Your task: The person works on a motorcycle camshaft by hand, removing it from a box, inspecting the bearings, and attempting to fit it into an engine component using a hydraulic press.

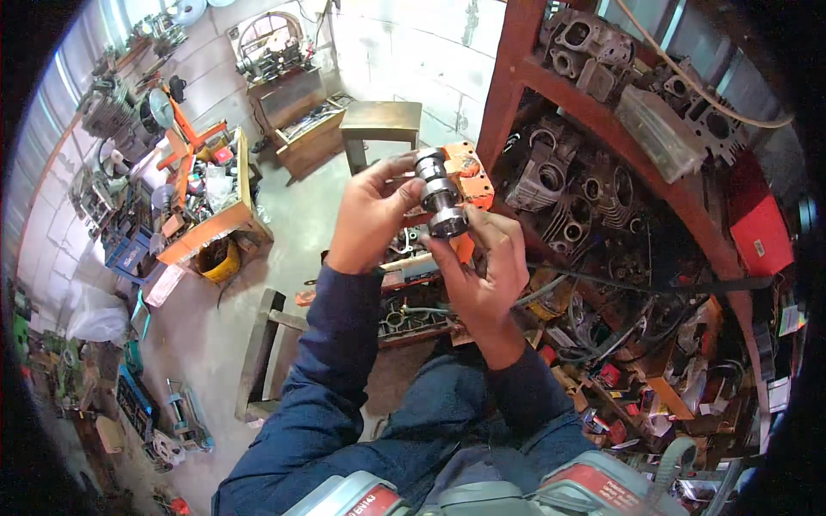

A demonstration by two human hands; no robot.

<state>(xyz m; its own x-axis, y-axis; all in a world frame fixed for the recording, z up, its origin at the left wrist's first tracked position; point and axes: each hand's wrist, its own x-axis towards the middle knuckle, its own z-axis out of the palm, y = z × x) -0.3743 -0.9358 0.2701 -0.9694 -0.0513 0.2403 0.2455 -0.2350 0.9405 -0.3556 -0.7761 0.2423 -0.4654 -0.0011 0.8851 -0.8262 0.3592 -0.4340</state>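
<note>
A short, shiny metal camshaft (441, 194) with ring-like bearings is held up in front of my body, tilted slightly. My left hand (372, 206) pinches its upper part between thumb and fingers. At the lower end, the fingers and thumb of my right hand (486, 262) grip around the last ring. Just behind the camshaft stands an orange metal block (472, 176) with holes in it, partly hidden by my hands. Below, a bench tray (417, 331) with metal parts shows between my forearms.
Engine cylinders and heads (546, 176) fill the brown-framed shelf at right. Cluttered boxes and cables lie beneath it. At left are a wooden workbench (206, 232) with tools and a yellow bucket (218, 260). A wooden stool (381, 120) stands ahead, a dark bench (268, 353) nearer.
</note>
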